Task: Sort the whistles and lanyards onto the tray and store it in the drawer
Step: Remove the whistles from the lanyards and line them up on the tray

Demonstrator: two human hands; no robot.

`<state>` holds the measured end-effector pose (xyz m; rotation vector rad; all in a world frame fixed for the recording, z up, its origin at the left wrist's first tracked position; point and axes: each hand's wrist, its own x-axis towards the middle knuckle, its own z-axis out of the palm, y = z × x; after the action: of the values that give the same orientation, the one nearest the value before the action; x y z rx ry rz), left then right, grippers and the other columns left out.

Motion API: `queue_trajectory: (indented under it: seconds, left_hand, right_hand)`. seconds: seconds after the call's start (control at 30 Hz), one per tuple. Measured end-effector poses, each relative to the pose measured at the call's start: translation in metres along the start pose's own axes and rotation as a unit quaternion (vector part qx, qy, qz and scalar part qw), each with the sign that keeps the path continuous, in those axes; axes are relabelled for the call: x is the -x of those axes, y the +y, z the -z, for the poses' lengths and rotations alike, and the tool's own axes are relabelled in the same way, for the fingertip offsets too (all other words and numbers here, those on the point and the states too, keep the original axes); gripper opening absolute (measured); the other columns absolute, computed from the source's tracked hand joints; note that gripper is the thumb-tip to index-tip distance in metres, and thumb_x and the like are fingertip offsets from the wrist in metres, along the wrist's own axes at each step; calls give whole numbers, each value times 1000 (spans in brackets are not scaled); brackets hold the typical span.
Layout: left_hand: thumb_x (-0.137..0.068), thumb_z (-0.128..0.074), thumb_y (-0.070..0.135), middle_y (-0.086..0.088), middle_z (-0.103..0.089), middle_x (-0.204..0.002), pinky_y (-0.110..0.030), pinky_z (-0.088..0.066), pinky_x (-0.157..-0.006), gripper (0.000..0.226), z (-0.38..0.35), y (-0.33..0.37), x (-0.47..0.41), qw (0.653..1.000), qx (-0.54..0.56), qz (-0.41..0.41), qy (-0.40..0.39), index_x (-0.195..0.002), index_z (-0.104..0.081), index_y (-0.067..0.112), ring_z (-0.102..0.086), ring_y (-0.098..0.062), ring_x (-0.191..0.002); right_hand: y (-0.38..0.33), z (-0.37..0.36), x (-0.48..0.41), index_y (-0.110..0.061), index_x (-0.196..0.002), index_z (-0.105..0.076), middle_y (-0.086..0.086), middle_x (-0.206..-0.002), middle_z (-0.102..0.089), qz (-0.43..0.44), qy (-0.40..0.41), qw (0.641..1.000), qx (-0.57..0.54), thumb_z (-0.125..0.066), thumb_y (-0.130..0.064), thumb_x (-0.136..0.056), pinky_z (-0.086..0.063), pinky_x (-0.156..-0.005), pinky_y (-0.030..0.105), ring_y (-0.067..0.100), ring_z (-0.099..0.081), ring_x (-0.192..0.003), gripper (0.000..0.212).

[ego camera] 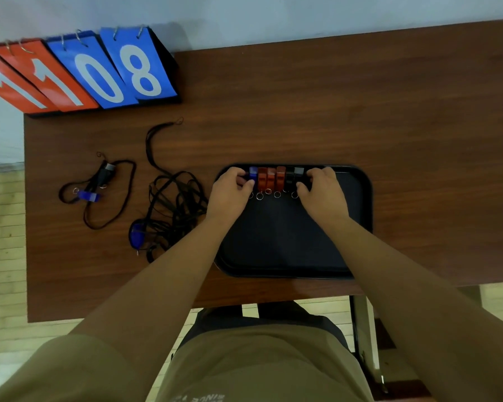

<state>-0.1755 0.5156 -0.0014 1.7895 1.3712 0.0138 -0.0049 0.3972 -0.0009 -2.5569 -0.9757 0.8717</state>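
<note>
Brown table [302,97]; black tray [279,236] holds a row of whistles [270,178].

Flip scoreboard [79,74] on brown wooden table [360,111]
Far left corner; red cards [26,79] read 11, blue cards [116,68] 08

The table [302,111] showed a dark wood grain, smooth with a soft sheen, and the black tray [368,198] looked like plastic, matt across its floor and shinier along the rim. The whistles [270,178] were glossy coloured plastic with thin bright metal rings [259,195], while the lanyards [174,204] were matt black woven cord.
</note>
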Motion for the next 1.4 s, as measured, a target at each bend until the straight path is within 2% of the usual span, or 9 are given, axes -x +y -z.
queue_trajectory:
  seconds: [0.13,0.3,0.53,0.73,0.87,1.0,1.17,1.27,1.4]
  left_hand:
    - [-98,-61,25,6,-63,-106,-9,-41,-75,28,30,-7,12,999,35,-12,22,-123,-62,15,-58,-2,-91]
    - [-101,-55,29,7,-61,-104,-21,-43,-77,23,97,-38,29,998,32,14,57,-122,-59,20,-58,-8,-96]
    - [-100,-56,21,0,-64,-109,-15,-39,-66,21,179,-135,50,989,11,89,117,-119,-62,15,-58,-13,-97]
    - [-93,-62,15,0,-60,-112,-21,-44,-79,18,208,-203,52,990,-64,62,106,-111,-66,17,-60,-12,-95]
    - [-94,-61,19,2,-47,-127,-28,-46,-95,28,210,-226,49,988,-76,54,123,-122,-60,23,-52,-14,-113]
    - [-97,-57,21,-4,-43,-134,-38,-48,-100,41,217,-229,33,986,-103,46,120,-137,-50,25,-46,-22,-125]
    - [-99,-56,22,-7,-42,-141,-38,-48,-99,50,225,-230,13,988,-132,33,66,-147,-43,24,-50,-24,-124]
    - [-99,-56,14,-9,-51,-133,-33,-49,-90,46,227,-230,8,991,-112,23,65,-144,-47,21,-58,-23,-109]
    - [-94,-66,20,-1,-63,-96,-32,-51,-73,32,226,-233,10,993,-95,48,50,-125,-56,18,-63,-20,-88]
  right_hand:
    - [-9,10,7,-6,-135,-55,11,-135,-48,17,24,1000,-12,-57,-29,-98,-51,-97,44,28,-55,-118,44]
    - [-62,5,16,-7,-132,-57,10,-131,-51,80,23,996,-2,-55,-28,-97,-51,-97,46,27,-55,-114,41]
    - [-164,-55,46,-7,-132,-55,11,-129,-49,193,-57,979,22,-56,-30,-98,-47,-100,44,29,-51,-119,42]
    - [-212,-125,79,-10,-134,-53,9,-131,-48,260,-165,947,95,-54,-33,-100,-47,-100,43,29,-50,-121,42]
    - [-229,-156,95,-15,-136,-54,6,-133,-47,307,-143,935,101,-56,-31,-97,-44,-104,43,27,-47,-122,42]
    - [-242,-178,102,-22,-138,-56,5,-139,-47,394,-169,887,174,-60,-23,-97,-42,-105,46,30,-45,-124,41]
    - [-246,-185,94,-19,-137,-53,7,-142,-46,371,-164,882,240,-59,-21,-99,-39,-107,45,32,-44,-127,39]
    - [-248,-184,93,-17,-137,-52,9,-141,-48,365,-159,877,268,-58,-30,-100,-40,-107,45,32,-45,-127,40]
    - [-248,-178,92,-17,-128,-61,10,-130,-57,373,-125,867,305,-64,-39,-94,-41,-101,48,35,-49,-120,41]
